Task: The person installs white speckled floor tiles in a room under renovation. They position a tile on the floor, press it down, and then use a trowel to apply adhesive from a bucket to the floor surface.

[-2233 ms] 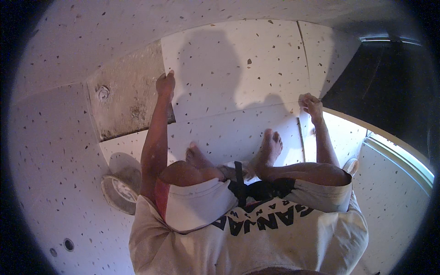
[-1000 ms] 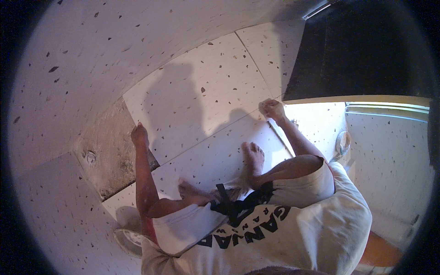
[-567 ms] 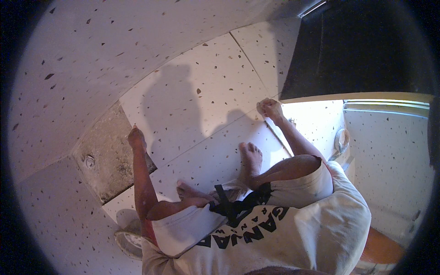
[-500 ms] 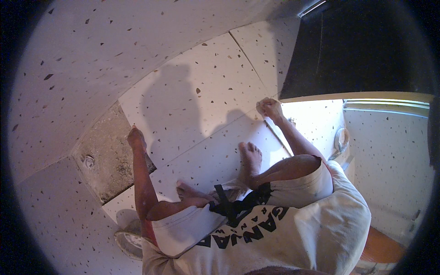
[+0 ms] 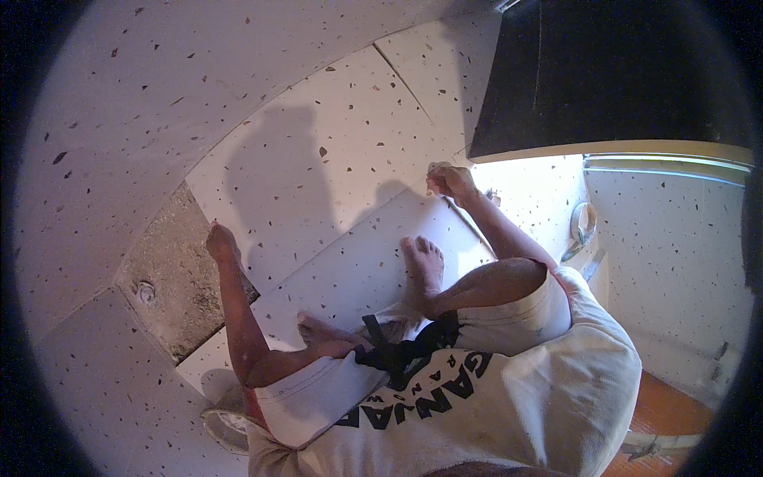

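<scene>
My left hand (image 5: pixel 222 242) is closed at the left edge of a pale speckled floor tile (image 5: pixel 350 151), beside a bare patch of rough bedding (image 5: pixel 171 274). Its fingers are bunched, and what they hold, if anything, is hidden. My right hand (image 5: pixel 451 181) has curled fingers over the right end of the joint between the far tile and the nearer tile (image 5: pixel 350 254). Whatever may lie within its grip cannot be made out. My bare feet rest on the nearer tile, between my arms.
A dark panel (image 5: pixel 612 75) with a pale lower edge overhangs at the upper right. Below it, a round roll-like object (image 5: pixel 584 222) stands against the speckled wall. A round container (image 5: pixel 226 421) sits at the lower left. A small round fitting (image 5: pixel 145 292) protrudes from the bare patch.
The view has shifted slightly, so most of the scene sits further left. Both hands keep nearly the same places relative to the tiles.
</scene>
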`<state>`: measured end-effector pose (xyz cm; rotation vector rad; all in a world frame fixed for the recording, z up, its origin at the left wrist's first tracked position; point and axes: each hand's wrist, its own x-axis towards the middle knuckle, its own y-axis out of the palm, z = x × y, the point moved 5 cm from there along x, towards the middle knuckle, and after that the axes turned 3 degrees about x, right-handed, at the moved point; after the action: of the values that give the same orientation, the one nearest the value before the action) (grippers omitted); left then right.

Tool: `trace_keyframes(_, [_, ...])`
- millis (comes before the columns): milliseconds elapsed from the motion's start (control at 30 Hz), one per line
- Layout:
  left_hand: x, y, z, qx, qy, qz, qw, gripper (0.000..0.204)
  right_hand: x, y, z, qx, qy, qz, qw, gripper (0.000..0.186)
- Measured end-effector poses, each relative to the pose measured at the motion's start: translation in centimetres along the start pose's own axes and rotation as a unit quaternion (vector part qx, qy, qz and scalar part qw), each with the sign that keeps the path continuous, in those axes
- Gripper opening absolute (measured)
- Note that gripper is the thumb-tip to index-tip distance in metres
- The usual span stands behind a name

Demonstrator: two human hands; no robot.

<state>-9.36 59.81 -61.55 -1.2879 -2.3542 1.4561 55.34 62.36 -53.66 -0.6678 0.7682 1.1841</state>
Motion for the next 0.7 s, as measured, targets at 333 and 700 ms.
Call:
trace_keyframes(333, [2.0,2.8,4.8,-0.287,-0.113,0.065,0.949,0.051,0.5,1.8,0.1,0.148,0.051,0.035,0.987,0.011])
trace_keyframes(700, [1.8,0.6,3.5,-0.096,-0.025,-0.022,0.995,0.047,1.9,2.8,-0.4,0.241,0.038,0.059,0.968,0.01])
